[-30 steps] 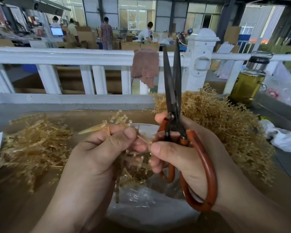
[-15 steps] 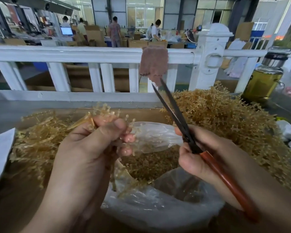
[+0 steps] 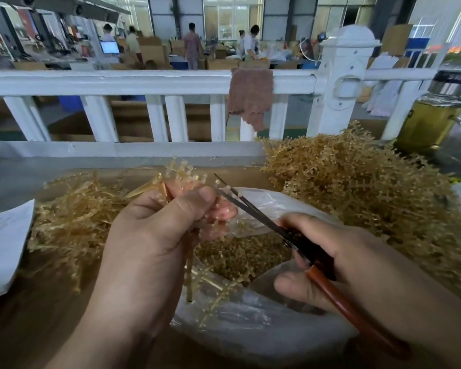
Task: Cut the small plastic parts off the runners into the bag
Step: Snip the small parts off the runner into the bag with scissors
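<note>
Above the bag [image 3: 250,331] — both hands curled: left hand [image 3: 155,235] around runner [image 3: 181,171], right hand [image 3: 338,257] around scissors [image 3: 253,209]

No text, label, brand or number can be read anywhere. The lit monitor [image 3: 109,47] far behind the white railing [image 3: 144,82] shows only a pale bluish screen, too small and blurred for any words. The cardboard cartons [image 3: 155,53] stacked around it are too distant for any print to be made out. The glass bottle [image 3: 431,121] of yellow liquid at the right edge has no lettering that can be made out.
</note>
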Demonstrator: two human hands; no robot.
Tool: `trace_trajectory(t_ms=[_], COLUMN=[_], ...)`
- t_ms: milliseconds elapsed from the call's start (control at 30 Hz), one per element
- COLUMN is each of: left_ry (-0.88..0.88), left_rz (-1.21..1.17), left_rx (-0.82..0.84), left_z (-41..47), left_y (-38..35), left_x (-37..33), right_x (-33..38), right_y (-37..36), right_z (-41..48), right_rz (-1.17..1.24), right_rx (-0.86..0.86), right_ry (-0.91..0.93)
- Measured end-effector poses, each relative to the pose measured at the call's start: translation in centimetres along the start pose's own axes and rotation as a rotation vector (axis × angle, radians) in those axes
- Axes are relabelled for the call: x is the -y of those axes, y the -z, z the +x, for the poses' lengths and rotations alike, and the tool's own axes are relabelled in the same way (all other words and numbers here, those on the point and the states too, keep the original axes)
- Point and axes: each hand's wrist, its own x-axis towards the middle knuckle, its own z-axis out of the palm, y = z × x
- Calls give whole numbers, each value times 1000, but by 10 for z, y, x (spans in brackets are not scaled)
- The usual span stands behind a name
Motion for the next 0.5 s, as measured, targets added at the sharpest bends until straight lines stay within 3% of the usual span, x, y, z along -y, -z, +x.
trace_trajectory(t_ms=[167,500], left_ry=[13,18], left_rz=[38,88], left_rx=[41,83], left_z=[0,2], left_y=[-1,2], left_x=[1,4], right_x=[5,15], right_y=[18,21], right_z=[-1,-1], right_rz=[-184,-192], right_rx=[43,30], right_ry=[-95,-93])
